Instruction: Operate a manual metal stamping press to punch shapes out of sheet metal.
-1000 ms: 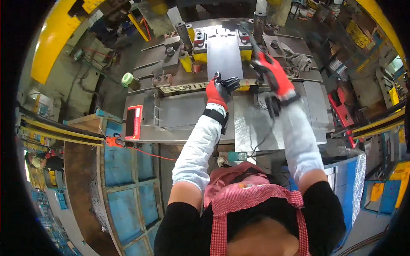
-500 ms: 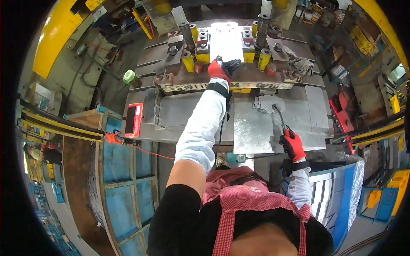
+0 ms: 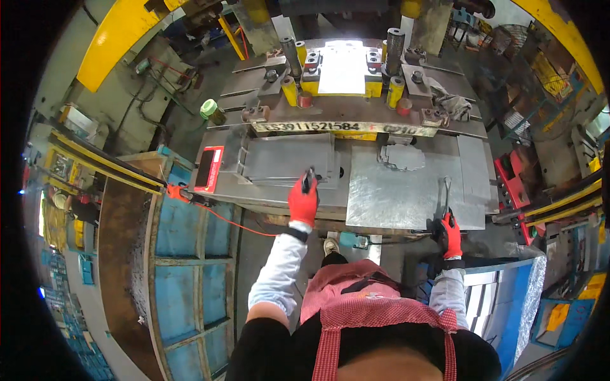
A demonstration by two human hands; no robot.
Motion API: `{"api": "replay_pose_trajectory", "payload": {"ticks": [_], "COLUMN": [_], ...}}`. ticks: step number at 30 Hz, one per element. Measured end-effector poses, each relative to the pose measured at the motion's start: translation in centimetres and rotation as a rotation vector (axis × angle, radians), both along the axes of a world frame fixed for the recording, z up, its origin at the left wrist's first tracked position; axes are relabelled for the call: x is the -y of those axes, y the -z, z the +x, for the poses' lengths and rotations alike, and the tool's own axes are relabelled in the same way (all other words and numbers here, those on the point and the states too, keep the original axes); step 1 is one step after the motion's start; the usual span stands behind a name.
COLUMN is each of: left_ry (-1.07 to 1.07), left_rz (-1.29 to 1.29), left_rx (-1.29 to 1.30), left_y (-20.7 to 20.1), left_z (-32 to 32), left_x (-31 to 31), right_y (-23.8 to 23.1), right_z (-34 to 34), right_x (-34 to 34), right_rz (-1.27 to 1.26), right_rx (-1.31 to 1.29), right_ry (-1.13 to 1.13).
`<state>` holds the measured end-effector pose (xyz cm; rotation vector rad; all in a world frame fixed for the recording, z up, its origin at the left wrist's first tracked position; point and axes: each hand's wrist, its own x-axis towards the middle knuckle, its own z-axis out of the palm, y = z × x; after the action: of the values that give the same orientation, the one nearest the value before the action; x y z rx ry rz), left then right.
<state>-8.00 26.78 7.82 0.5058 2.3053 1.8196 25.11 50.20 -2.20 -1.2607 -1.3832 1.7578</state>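
My left hand [image 3: 304, 200], in a red glove with dark fingers, is at the front edge of a stack of grey metal sheets [image 3: 286, 157]. Its fingers are bunched together, and whatever may be between them is hidden. My right hand [image 3: 451, 238], gloved alike, is closed around a slim grey metal hand tool [image 3: 447, 190], which points away from me over the right side of a large shiny metal plate [image 3: 387, 200]. A flat, notched metal piece [image 3: 402, 157] lies near that plate's far edge. Farther back, a bright white surface [image 3: 342, 70] shows between the press die's posts.
Yellow cylinders [image 3: 395, 92] and dark posts [image 3: 394, 54] flank the die. A red-framed dark panel [image 3: 209, 168] lies at the table's left. A grey rag [image 3: 450, 101] hangs right of the die. Blue bins [image 3: 190, 298] stand at lower left.
My left hand has come back from the die to the stack of sheets. My right hand has moved slightly right and nearer me, drawing the metal tool away from the notched piece.
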Motion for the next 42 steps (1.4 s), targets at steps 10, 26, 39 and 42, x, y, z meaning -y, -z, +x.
{"api": "replay_pose_trajectory", "payload": {"ticks": [10, 26, 39, 42], "left_ry": [0.143, 0.272, 0.278, 0.288], "left_rz": [-0.604, -1.049, -1.057, -1.076], "left_rx": [-0.646, -0.339, -0.428, -0.419], "left_y": [5.7, 9.6, 10.0, 9.8], "left_z": [0.3, -2.2, -2.2, -2.1], "left_x": [3.5, 4.3, 4.5, 4.2], "right_y": [-2.3, -0.4, -3.1, -2.2], "right_z": [-0.8, -0.9, -1.4, -0.8], "right_x": [0.8, 0.2, 1.4, 0.7], "right_rz": [-0.071, -0.112, -0.229, -0.201], "right_rx": [0.012, -0.016, -0.083, -0.073], "right_ry": [-0.031, -0.016, -0.002, -0.094]}}
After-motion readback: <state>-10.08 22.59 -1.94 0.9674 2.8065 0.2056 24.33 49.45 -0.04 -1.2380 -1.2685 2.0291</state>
